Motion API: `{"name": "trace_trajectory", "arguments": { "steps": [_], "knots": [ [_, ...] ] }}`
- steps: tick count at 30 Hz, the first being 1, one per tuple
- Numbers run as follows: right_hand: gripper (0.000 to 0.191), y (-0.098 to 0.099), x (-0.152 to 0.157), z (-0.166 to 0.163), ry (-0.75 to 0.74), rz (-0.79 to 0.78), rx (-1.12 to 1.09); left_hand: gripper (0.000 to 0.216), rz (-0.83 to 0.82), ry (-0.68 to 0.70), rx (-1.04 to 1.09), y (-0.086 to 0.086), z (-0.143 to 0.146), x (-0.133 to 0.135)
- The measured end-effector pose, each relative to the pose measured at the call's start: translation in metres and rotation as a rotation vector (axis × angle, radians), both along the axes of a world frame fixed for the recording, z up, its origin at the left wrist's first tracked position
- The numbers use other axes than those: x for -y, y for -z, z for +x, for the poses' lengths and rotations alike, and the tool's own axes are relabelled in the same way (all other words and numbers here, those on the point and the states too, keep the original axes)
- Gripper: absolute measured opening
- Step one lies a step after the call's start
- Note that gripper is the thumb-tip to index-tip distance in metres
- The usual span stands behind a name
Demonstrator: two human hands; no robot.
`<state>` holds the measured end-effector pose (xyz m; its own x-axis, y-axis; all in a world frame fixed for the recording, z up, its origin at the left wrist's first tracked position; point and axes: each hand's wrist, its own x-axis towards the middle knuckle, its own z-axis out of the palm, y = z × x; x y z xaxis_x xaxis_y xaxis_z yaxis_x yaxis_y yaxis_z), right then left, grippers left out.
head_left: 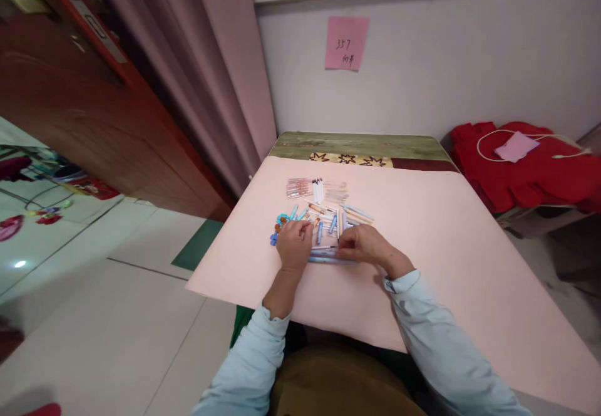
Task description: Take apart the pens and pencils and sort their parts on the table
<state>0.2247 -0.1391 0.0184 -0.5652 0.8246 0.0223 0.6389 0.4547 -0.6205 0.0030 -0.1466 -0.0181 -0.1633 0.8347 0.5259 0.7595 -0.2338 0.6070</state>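
Observation:
A loose pile of pens and pen parts in white, pale blue and tan lies in front of me on the pink-covered table (375, 303). My left hand (294, 245) is at the pile's left side, its fingers bent together; what they hold, if anything, is hidden. Beside it, blue and brown flower-shaped pieces (277, 233) stick out. My right hand (364, 244) pinches at the pile's right side, where a slim white pen (341, 220) stands out from the fingertips. Light-blue barrels (331, 259) lie along the near edge, between the hands.
Behind the pile, clear tubes (300, 188) and white dark-tipped pieces (318, 190) lie in rows. A pink note (346, 43) is on the wall. Red cloth (498, 178) with a white cable is at right; a wooden door (107, 109) stands at left.

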Motion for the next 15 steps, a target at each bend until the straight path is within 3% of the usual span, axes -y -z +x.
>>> {"name": "trace_trajectory", "arguments": {
  "steps": [4,7,11,15],
  "knots": [
    [0.028,-0.005,-0.001,0.012,0.162,-0.185,-0.270,0.014,0.033,0.018,0.293,-0.006,-0.002,0.002],
    [0.033,-0.010,-0.003,0.013,0.262,-0.320,-0.532,0.025,-0.061,0.163,0.672,-0.012,0.006,0.001],
    [0.037,-0.011,-0.002,0.001,0.248,-0.392,-0.765,0.041,-0.343,0.397,1.090,-0.021,0.027,-0.002],
    [0.039,-0.005,-0.002,-0.009,0.222,-0.458,-0.835,0.032,-0.428,0.475,1.210,-0.029,0.044,-0.001]
  ]
}}
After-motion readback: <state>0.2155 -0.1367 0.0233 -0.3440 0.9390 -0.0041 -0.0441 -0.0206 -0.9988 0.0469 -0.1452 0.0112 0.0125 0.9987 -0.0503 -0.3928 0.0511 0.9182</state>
